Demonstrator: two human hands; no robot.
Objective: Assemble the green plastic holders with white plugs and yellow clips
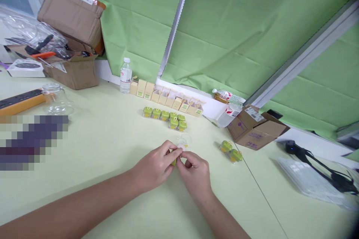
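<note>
My left hand (157,166) and my right hand (195,173) meet at the middle of the pale green table (112,145). Together their fingers pinch a small green and yellow item (176,157); most of it is hidden by the fingers. A clear plastic wrapper (184,141) lies just beyond the fingertips. Farther back sits a cluster of several similar green items in clear packs (165,115). Two more green items (231,151) lie to the right of my right hand.
A row of small cream boxes (165,97) lines the back wall beside a water bottle (126,75). A cardboard box (256,127) and a tipped bottle (228,114) stand at right. Open cartons (70,67), a glass jar (56,99), a power strip (19,101), plastic sleeves (308,179) and a black cable (316,160) lie around.
</note>
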